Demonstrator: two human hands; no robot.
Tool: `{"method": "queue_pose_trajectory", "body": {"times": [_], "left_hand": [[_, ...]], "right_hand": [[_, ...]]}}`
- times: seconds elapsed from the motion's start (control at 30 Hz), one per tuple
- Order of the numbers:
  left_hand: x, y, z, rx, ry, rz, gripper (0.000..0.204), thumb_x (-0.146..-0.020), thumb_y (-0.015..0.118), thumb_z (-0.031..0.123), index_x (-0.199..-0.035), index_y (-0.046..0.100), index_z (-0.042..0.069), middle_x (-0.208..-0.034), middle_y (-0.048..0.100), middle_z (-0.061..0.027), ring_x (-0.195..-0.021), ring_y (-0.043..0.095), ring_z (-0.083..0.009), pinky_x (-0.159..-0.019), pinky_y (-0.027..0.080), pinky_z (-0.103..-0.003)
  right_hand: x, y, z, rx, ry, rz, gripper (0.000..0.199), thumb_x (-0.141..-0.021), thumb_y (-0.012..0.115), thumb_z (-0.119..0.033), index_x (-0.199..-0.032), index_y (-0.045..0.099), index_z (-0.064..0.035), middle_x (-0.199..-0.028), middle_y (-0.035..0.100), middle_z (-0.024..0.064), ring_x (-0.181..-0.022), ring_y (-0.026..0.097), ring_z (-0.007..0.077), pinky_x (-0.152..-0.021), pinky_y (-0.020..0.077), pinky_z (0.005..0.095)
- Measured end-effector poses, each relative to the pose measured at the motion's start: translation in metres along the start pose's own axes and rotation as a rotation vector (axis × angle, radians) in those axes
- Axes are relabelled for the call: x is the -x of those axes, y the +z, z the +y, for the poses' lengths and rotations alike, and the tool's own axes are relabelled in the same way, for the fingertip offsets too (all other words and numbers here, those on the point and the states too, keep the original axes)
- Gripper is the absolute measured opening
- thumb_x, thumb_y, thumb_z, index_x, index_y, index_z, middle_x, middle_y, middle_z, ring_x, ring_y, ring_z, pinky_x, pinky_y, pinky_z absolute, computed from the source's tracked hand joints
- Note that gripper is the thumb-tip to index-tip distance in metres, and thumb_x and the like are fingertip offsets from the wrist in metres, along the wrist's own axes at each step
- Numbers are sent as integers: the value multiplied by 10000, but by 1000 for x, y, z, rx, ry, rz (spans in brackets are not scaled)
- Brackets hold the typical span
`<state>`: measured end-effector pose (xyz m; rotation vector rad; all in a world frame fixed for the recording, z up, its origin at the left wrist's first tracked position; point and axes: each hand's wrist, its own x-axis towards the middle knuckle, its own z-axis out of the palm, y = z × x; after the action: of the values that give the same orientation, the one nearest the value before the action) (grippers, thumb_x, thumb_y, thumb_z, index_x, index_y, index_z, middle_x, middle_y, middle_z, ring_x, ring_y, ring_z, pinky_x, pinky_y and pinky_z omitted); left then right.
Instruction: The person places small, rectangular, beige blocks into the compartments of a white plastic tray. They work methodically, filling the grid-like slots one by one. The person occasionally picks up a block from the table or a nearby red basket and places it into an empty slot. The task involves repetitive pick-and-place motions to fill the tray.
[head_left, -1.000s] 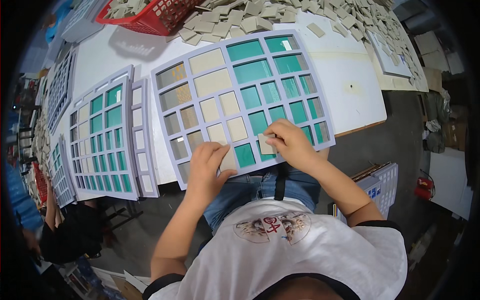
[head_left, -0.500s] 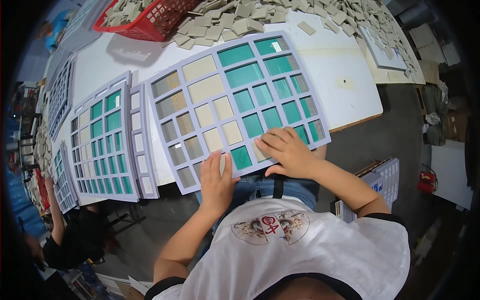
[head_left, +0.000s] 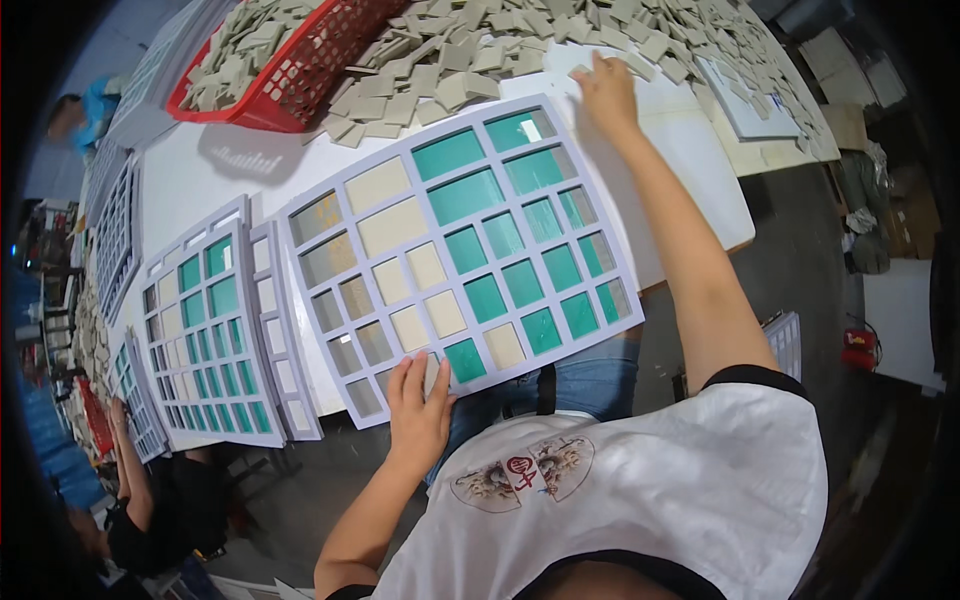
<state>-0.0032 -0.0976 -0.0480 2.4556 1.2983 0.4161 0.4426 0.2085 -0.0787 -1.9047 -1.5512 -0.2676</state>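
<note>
A pale lilac grid panel [head_left: 480, 325] lies tilted before me, its near edge over my lap. Green, beige and grey rectangles show in its openings. My left hand [head_left: 416, 410] rests on the near edge with fingers stretched out flat, partly covering a beige opening. Beyond the far right corner, my right hand [head_left: 608, 95] reaches onto the white table, its fingertips bent together at a small beige tile [head_left: 579, 72]. Most of that tile is hidden by the fingers.
A heap of beige tiles [head_left: 450, 85] spreads along the far side, beside a red basket [head_left: 300, 90] of the same tiles. More grid panels [head_left: 205, 330] stand at left. A white board [head_left: 745, 105] lies far right. Another person's arm [head_left: 130, 455] shows lower left.
My right hand has left the panel's near edge and reached out far right to a loose tile. My left hand stays on the near edge. The view has shifted slightly.
</note>
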Motion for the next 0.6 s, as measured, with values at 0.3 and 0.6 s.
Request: {"method": "queue_pose_trajectory", "body": {"times": [0.3,0.6], "left_hand": [[-5,4,-2,20,63,40,639,-762,767,117,-1361,556,46,-1414,500,-163,-1262,477,-365,-1037,357,-630],[-31,4,21,150,103,2,672,-763,774,133,-1381,524,55,-1352,545,-137,-1207,513,-350,-1048,337,-633]], "right_hand": [[-10,-48,-31,47,174,-292,263,-803,769,-193,-1038,718,-88,-856,659,62,-884,602,249,-711,501,388],[157,-150,-141,-1017,466,-914,137,-904,660,-77,-1040,648,-68,-741,632,-3,-573,588,47,-483,471,225]]}}
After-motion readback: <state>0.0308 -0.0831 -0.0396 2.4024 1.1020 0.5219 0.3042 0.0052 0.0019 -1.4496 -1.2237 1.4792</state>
